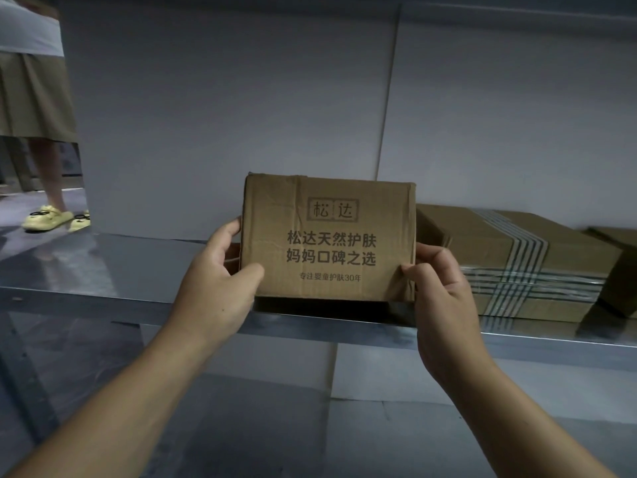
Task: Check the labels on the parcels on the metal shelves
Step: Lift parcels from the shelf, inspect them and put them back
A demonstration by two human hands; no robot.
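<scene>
A small brown cardboard parcel [329, 241] with printed Chinese text on its front face stands on edge over the metal shelf [103, 270], in the middle of the view. My left hand [217, 281] grips its left side, thumb on the front face and fingers round the edge. My right hand [437, 288] grips its right side the same way. No shipping label shows on the face turned to me.
A flat cardboard parcel [517, 267] bound with striped tape lies on the shelf to the right, with another brown box [620, 270] partly cut off beyond it. White panels back the shelf. A person in yellow slippers [48, 217] stands at far left. A lower shelf lies beneath.
</scene>
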